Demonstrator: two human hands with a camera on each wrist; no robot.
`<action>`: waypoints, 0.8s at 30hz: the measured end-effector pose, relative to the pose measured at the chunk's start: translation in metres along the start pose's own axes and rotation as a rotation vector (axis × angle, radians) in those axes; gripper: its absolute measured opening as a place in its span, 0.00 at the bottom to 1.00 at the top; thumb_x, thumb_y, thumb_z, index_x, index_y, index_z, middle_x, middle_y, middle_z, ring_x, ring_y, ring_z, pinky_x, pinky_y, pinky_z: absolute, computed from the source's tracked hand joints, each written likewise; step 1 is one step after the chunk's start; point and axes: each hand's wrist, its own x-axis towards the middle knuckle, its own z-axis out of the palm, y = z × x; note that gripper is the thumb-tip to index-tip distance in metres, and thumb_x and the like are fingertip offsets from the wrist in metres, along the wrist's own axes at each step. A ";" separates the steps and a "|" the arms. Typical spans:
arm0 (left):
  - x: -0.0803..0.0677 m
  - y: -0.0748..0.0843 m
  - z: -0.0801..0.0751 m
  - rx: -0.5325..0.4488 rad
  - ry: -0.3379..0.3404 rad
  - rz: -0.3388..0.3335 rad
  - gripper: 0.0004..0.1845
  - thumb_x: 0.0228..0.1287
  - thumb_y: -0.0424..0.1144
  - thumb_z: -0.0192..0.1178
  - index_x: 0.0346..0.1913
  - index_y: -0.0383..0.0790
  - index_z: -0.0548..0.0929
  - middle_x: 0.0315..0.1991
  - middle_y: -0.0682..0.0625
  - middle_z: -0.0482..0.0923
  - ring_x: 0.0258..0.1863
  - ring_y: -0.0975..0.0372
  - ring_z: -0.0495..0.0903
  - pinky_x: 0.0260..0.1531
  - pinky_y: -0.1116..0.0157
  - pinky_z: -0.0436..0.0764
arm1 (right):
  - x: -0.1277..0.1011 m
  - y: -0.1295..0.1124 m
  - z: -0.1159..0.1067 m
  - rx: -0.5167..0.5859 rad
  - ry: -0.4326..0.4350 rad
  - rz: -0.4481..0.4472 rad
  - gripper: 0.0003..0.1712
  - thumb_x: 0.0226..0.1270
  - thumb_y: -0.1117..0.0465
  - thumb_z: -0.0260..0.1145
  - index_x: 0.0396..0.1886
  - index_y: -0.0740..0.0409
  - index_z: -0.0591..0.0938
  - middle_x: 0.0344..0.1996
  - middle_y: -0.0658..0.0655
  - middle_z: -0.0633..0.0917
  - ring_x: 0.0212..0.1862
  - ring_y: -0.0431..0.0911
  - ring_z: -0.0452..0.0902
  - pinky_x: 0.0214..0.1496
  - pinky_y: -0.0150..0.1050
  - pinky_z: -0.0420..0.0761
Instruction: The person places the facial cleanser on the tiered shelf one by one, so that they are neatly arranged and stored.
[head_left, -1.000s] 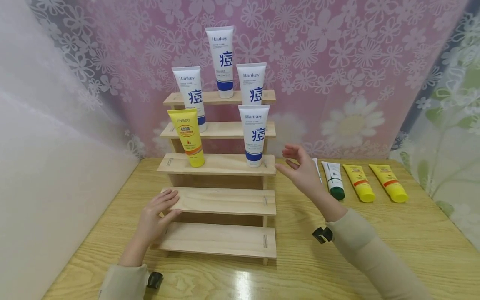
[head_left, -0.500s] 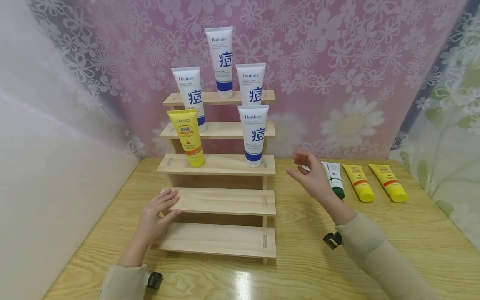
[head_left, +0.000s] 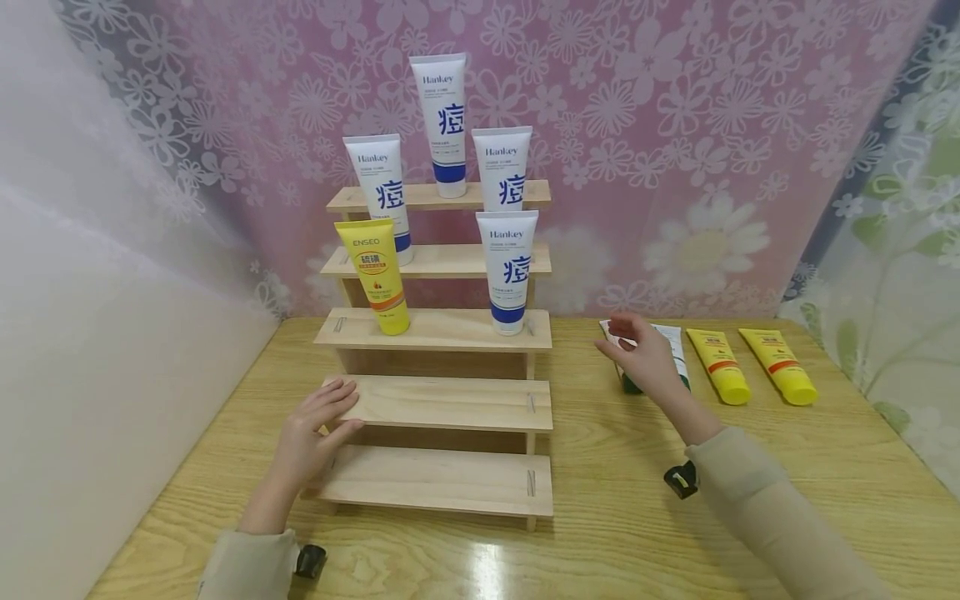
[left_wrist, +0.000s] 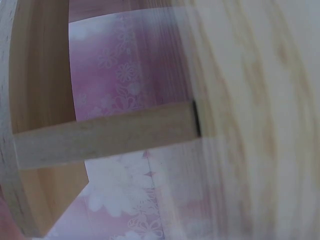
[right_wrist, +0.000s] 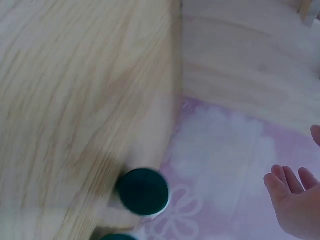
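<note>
Right hand (head_left: 647, 357) is out over the tubes lying on the wooden table (head_left: 637, 517), to the right of the stepped wooden rack (head_left: 442, 400). Fingers are loosely curved, reaching down over two white tubes with green caps (head_left: 678, 354); whether they actually pinch one, I cannot tell from the head view. The right wrist view shows the fingertips (right_wrist: 292, 202) spread and bare, a dark green cap (right_wrist: 143, 190) facing the lens nearby.

Those green-capped tubes lie flat, long axis running away from the person, caps toward the near edge, crimped ends toward the floral backdrop. Just to their right, further from the rack, two yellow tubes (head_left: 750, 365) lie the same way, caps near, slightly fanned.

Left hand (head_left: 311, 433) rests on the left end of the rack's second step from the bottom, fingers straight and flat on the wood, holding nothing.

On the rack: a yellow ENSEO tube (head_left: 373, 275) stands cap-down on the third step, left side, and four white Hankey tubes (head_left: 507, 271) stand upright on the third, fourth and top steps.
</note>
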 end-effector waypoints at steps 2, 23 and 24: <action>0.000 0.000 0.000 -0.004 -0.001 0.000 0.19 0.34 0.35 0.63 0.36 0.31 0.77 0.40 0.41 0.72 0.44 0.49 0.66 0.48 0.60 0.62 | -0.003 -0.013 -0.006 -0.037 -0.015 0.022 0.30 0.48 0.53 0.59 0.49 0.65 0.63 0.43 0.64 0.69 0.45 0.53 0.64 0.44 0.44 0.69; -0.002 -0.004 0.001 -0.020 -0.001 0.012 0.20 0.33 0.35 0.64 0.36 0.31 0.77 0.40 0.41 0.72 0.44 0.49 0.65 0.47 0.60 0.62 | 0.016 0.045 -0.017 -0.353 -0.131 0.163 0.28 0.50 0.56 0.56 0.44 0.75 0.63 0.36 0.71 0.69 0.39 0.57 0.65 0.38 0.48 0.68; -0.002 -0.004 0.001 -0.018 -0.001 0.012 0.20 0.33 0.35 0.64 0.36 0.31 0.77 0.40 0.41 0.72 0.44 0.49 0.65 0.47 0.60 0.62 | 0.016 0.046 -0.017 -0.361 -0.132 0.166 0.28 0.50 0.57 0.56 0.43 0.75 0.63 0.36 0.71 0.70 0.38 0.57 0.65 0.37 0.48 0.68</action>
